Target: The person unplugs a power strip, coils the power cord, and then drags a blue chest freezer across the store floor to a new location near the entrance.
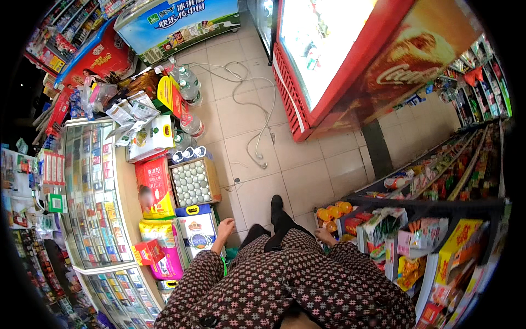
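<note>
My left hand point(224, 229) hangs at my side, its fingers loosely bent with nothing seen in them. It is nearest to a white and blue carton point(197, 233) by the glass counter, apart from it as far as I can see. On the other side hangs my right hand point(326, 236), fingers slightly curled and no object visible in it. Orange-filled bottles point(330, 212) stand just beyond it at the shelf's end. One dark shoe point(277, 205) is ahead of the other on the tiles.
A glass display counter point(90, 186) runs along the left, with a box of eggs point(192, 182), a red rice bag point(155, 188) and large water bottles point(190, 92) beside it. A cable point(256, 104) lies loose on the floor. Ahead right stands a lit red fridge point(293, 98); stocked shelves point(433, 257) line the right.
</note>
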The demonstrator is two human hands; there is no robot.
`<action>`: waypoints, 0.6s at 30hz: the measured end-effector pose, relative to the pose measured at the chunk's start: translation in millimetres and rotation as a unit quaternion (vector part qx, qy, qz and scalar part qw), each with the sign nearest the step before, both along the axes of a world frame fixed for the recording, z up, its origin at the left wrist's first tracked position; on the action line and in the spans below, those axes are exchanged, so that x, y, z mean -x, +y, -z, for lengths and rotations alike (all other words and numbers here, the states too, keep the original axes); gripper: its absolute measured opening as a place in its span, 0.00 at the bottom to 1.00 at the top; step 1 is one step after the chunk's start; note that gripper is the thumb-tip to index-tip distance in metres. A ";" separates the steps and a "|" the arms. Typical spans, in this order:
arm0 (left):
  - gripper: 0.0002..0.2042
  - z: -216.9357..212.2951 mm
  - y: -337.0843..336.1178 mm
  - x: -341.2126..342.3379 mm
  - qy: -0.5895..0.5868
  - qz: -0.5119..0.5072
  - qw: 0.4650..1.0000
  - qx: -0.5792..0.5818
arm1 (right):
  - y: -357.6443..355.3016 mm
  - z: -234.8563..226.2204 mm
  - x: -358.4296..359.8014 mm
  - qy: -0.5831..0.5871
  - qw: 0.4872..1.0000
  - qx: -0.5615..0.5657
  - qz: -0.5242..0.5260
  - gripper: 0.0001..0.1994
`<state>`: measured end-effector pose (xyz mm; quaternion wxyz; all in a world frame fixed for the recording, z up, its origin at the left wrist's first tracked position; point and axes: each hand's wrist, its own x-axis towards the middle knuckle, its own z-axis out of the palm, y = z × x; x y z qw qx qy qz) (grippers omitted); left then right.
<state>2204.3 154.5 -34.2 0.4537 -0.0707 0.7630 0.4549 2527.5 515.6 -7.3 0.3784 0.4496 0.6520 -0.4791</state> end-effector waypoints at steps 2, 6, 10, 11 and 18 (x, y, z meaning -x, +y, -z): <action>0.13 -7.5 3.9 19.2 -0.031 -0.048 0.998 -0.001 | 40.5 22.6 33.7 0.047 0.989 -0.070 -0.123 0.18; 0.10 -18.3 -14.1 59.7 -0.090 -0.112 0.989 0.025 | 92.9 37.2 156.6 0.200 0.954 -0.131 -0.181 0.19; 0.08 9.3 -9.2 138.7 -0.114 -0.086 0.987 0.068 | 139.1 54.6 310.7 0.202 0.961 -0.148 -0.114 0.19; 0.08 12.0 -4.7 166.8 -0.117 -0.089 0.985 0.089 | 139.0 48.6 353.0 0.227 0.960 -0.144 -0.074 0.19; 0.09 56.4 57.9 395.6 0.019 -0.106 0.994 0.035 | 138.1 -1.2 527.2 0.138 0.988 -0.028 -0.057 0.18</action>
